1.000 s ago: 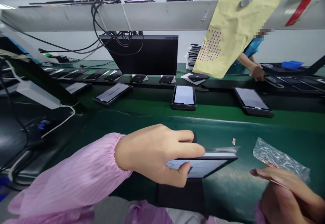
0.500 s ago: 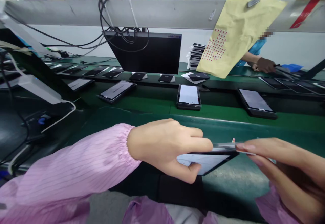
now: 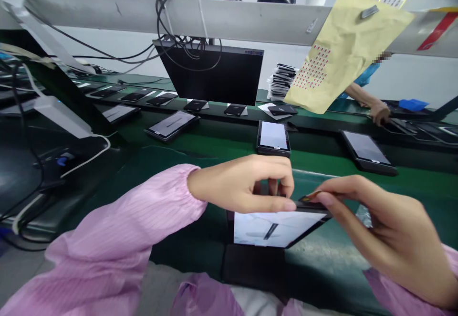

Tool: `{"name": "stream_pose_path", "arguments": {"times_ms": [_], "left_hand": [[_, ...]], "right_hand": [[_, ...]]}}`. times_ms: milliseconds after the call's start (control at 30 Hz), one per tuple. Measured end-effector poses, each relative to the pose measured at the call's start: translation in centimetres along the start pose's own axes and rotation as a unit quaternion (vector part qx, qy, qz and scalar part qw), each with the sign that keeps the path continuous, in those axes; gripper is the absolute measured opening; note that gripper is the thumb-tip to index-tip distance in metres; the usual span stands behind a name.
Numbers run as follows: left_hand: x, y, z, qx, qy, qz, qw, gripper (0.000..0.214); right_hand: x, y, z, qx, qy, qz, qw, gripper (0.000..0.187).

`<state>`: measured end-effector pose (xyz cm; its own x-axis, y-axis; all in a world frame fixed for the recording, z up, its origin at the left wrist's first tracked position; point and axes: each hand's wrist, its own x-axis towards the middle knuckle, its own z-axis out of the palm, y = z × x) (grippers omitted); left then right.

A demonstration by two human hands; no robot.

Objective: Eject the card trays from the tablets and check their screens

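A tablet (image 3: 279, 230) with a lit screen stands tilted in front of me. Its top edge is gripped by my left hand (image 3: 250, 184), thumb on the screen side and fingers curled over behind. At the right part of that edge, my right hand (image 3: 379, 225) pinches a small, thin, card-like piece (image 3: 309, 197) between thumb and forefinger. The piece looks dark with a golden tint and touches the tablet's edge or lies very close to it; its exact kind is too small to tell. Below the tablet is a dark flat pad (image 3: 254, 266).
Several tablets, such as one in the middle (image 3: 274, 137), lie on the green belt (image 3: 229, 139) ahead. A monitor (image 3: 214, 75) and a yellow sticker sheet (image 3: 347, 53) hang from a grey beam. A white device (image 3: 62, 115) with cables stands left. A co-worker's hand (image 3: 379, 113) is at the far right.
My left hand has shifted its grip, thumb now along the tablet's top edge, uncovering more screen. My right hand has moved left and up against that edge. The co-worker's hand has moved lower.
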<state>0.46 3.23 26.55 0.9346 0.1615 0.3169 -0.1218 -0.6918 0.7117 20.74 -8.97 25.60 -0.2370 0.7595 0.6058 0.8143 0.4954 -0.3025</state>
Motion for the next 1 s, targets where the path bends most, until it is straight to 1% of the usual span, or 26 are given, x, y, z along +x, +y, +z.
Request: {"name": "stream_pose_path", "arguments": {"times_ms": [100,167,267,367,500,633,767,1000], "left_hand": [[-1.9,-0.3,0.5,-0.05,0.076,-0.009,0.996,0.006],[-2.8,-0.6,1.1,-0.063,0.126,-0.014,0.99,0.005],[-3.4,-0.8,2.0,-0.037,0.179,-0.005,0.983,0.007],[-3.7,-0.8,2.6,-0.007,0.212,0.026,0.977,0.008],[-4.1,-1.2,3.0,0.04,0.241,0.063,0.968,0.005],[-4.0,-1.6,3.2,0.1,0.262,0.096,0.955,0.004],[-3.7,-1.8,3.2,0.102,0.274,0.11,0.95,0.004],[-3.6,-2.1,3.3,0.102,0.278,0.114,0.948,0.005]], "right_hand": [[1.5,-0.7,1.1,0.022,-0.046,-0.05,0.997,0.007],[2.2,-1.0,1.6,0.027,-0.064,-0.068,0.995,0.008],[2.4,-1.4,1.8,0.023,-0.094,-0.061,0.993,0.008],[2.3,-1.7,1.6,0.032,-0.108,-0.046,0.993,0.008],[2.4,-1.8,1.7,0.046,-0.112,-0.048,0.992,0.008],[2.6,-1.6,1.9,0.042,-0.122,-0.052,0.99,0.009],[2.8,-1.5,1.9,0.049,-0.145,-0.074,0.985,0.011],[3.4,-1.4,1.5,0.012,-0.215,-0.113,0.97,0.015]]}}
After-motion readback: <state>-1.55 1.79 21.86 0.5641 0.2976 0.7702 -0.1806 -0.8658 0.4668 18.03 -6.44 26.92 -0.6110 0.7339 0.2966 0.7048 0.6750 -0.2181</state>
